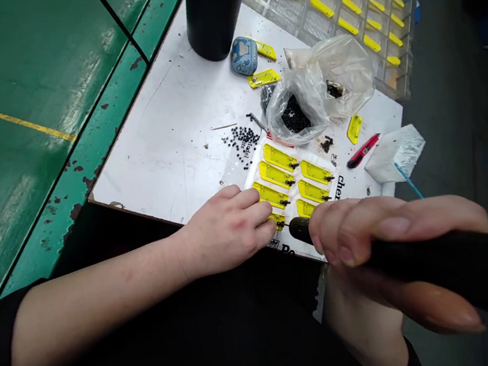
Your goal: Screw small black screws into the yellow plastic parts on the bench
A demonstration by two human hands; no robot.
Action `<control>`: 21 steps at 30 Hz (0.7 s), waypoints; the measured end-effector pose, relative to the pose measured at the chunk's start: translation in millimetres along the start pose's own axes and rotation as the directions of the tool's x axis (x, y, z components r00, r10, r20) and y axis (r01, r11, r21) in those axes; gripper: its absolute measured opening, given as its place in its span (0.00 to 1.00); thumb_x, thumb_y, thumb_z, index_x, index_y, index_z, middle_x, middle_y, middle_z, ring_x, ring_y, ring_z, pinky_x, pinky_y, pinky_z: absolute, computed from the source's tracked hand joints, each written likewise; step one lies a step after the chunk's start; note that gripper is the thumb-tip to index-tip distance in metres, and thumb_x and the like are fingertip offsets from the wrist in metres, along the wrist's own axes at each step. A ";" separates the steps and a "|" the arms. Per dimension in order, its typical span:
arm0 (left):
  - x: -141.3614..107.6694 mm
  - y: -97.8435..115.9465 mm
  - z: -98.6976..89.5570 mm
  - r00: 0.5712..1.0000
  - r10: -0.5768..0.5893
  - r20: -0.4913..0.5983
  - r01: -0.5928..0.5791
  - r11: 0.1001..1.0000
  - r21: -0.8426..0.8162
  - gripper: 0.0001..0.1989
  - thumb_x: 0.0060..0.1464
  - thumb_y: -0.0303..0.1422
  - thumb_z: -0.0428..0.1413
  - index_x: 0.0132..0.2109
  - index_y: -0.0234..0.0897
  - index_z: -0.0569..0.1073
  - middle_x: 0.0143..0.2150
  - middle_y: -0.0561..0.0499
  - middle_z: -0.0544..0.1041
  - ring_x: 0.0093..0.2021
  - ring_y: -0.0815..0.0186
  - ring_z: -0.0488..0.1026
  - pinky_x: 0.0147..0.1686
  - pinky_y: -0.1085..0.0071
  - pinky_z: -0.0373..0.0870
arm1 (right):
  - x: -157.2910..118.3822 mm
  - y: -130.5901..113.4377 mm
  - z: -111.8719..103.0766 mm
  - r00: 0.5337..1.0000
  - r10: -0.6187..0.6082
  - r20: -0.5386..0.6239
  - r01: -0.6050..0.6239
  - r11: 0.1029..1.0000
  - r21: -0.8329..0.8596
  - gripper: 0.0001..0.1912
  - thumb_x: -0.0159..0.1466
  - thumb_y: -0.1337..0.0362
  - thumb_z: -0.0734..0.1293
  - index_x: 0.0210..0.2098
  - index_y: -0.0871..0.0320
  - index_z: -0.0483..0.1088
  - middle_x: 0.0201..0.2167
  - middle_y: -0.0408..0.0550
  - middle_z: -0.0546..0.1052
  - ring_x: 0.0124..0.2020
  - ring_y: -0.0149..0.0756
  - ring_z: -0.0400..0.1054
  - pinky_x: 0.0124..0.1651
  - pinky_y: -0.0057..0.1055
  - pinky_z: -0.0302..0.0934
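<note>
My right hand [370, 238] is wrapped round a black electric screwdriver [442, 267], whose thin bit points left. The bit's tip meets the dark fitting on the nearest yellow plastic piece [279, 219] in the left column. My left hand [232, 227], fingers curled and closed, holds that piece at its left end and covers most of it. Several like yellow pieces [275, 173] lie in two columns on a white printed sheet [252, 173], each with a small black fitting at its right end. Small black screws [242, 142] are scattered just beyond the sheet.
Clear plastic bags [300, 102] with black bits stand behind the sheet. A black cylinder [214, 17] and a blue patterned case [244, 55] are farther back. A divided tray [337, 6] holds yellow pieces. A red cutter [363, 151] and white block [394, 153] lie right.
</note>
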State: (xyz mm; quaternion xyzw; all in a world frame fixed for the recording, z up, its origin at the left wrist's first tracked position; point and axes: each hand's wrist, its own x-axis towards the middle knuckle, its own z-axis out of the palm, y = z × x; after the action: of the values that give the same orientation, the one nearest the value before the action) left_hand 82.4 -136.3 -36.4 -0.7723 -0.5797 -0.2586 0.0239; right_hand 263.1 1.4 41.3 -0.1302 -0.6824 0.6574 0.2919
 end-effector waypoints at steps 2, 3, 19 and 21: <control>2.1 0.4 -2.0 1.000 0.004 0.017 -0.004 1.000 -0.019 0.07 0.73 0.31 0.57 0.46 0.38 0.80 0.42 0.47 0.78 0.44 0.59 0.70 0.42 0.59 0.57 | 0.6 3.4 1.0 0.988 -0.143 0.056 0.143 0.990 0.005 0.17 0.72 0.46 0.78 0.54 0.46 0.81 0.23 0.39 0.73 0.19 0.36 0.67 0.25 0.38 0.70; 3.2 0.6 -2.7 1.000 0.008 0.025 -0.007 1.000 -0.021 0.07 0.73 0.31 0.57 0.47 0.38 0.80 0.41 0.47 0.77 0.43 0.59 0.70 0.42 0.58 0.57 | 1.3 5.4 -0.2 0.979 -0.183 0.095 0.182 0.983 0.014 0.18 0.73 0.47 0.77 0.56 0.49 0.80 0.23 0.40 0.73 0.18 0.36 0.66 0.23 0.38 0.70; 7.1 0.8 -2.4 0.998 -0.028 0.061 0.029 0.999 -0.020 0.11 0.75 0.32 0.54 0.48 0.40 0.81 0.39 0.49 0.75 0.40 0.58 0.68 0.41 0.55 0.58 | -19.2 5.5 -17.9 0.996 -0.031 0.079 0.038 0.995 -0.094 0.17 0.75 0.40 0.72 0.55 0.40 0.79 0.25 0.43 0.72 0.21 0.41 0.67 0.29 0.44 0.71; 6.7 1.1 -2.0 0.998 -0.035 0.053 0.036 0.999 -0.018 0.10 0.75 0.32 0.54 0.48 0.41 0.81 0.39 0.49 0.75 0.41 0.58 0.69 0.41 0.55 0.58 | -23.2 7.8 -25.4 0.997 -0.028 0.068 0.032 0.998 -0.047 0.17 0.73 0.40 0.74 0.53 0.40 0.80 0.26 0.45 0.74 0.21 0.43 0.68 0.28 0.45 0.71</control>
State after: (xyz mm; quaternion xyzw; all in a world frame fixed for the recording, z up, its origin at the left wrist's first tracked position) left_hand 84.0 -131.4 -31.5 -0.7687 -0.5912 -0.2439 -0.0034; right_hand 294.4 10.0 27.6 -0.1046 -0.7094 0.6403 0.2752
